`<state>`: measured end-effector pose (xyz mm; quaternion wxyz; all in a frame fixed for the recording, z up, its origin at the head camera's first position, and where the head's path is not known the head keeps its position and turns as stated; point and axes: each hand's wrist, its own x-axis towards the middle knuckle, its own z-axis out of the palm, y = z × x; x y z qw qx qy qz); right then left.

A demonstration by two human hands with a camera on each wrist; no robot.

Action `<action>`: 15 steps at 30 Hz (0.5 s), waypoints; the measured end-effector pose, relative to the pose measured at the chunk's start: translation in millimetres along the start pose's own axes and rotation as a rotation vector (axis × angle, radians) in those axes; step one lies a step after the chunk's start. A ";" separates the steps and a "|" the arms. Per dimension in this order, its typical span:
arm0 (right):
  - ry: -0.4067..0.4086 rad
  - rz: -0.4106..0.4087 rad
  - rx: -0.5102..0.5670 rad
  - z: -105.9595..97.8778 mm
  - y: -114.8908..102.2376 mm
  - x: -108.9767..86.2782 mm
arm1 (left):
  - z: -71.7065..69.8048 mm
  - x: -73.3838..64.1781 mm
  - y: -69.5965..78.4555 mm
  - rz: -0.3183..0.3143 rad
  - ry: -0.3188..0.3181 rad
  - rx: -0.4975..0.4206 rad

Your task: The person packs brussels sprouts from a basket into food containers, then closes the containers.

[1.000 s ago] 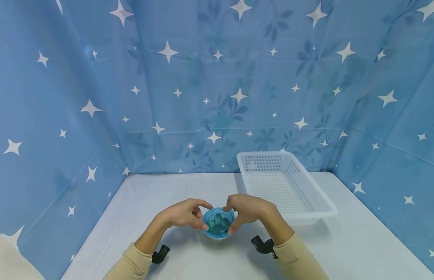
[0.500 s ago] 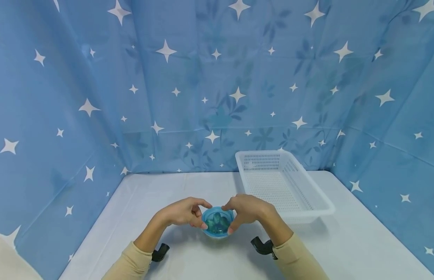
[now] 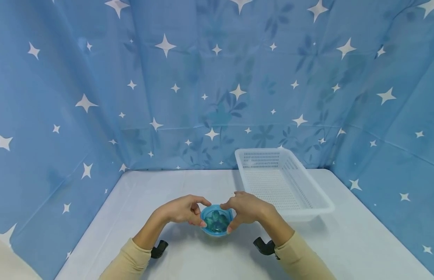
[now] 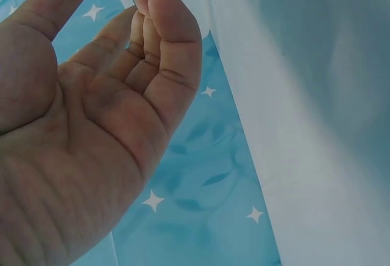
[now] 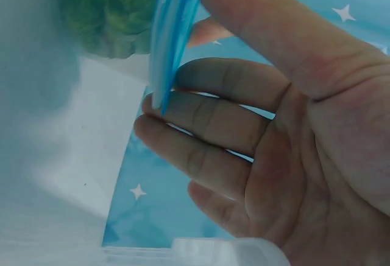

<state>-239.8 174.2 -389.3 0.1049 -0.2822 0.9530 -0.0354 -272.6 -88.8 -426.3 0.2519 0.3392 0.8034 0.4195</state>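
Observation:
A small round food container with a translucent blue lid stands between the two hands at the front middle of the table; leafy green pieces show inside its clear body. On its left side, my left hand grips the rim between thumb and forefinger. The right hand holds the opposite edge, thumb in front and fingers behind. In the right wrist view, the blue lid lies against the fingers of that hand. Only a sliver of blue edge is visible by the fingertips in the left wrist view.
A white perforated plastic basket stands at the back right of the white table, close behind the right hand. Blue curtains with white stars enclose the back and sides. Black curved pieces sit under both wrists.
Both hands keep their hold on the container, with hardly any movement. The head view has shifted slightly, so the scene sits a little higher.

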 end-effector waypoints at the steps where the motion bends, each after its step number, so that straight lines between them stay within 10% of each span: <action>1: 0.001 0.004 0.002 0.2 -0.7 0.4 | 0.6 -0.2 -0.2 -0.004 0.002 -0.002; 10: -0.015 -0.035 0.069 -2.4 4.6 -0.7 | 3.7 0.7 0.4 -0.028 0.033 0.081; 15: 0.069 -0.078 0.230 -1.1 19.9 1.1 | 2.8 2.5 -1.7 -0.050 0.168 0.202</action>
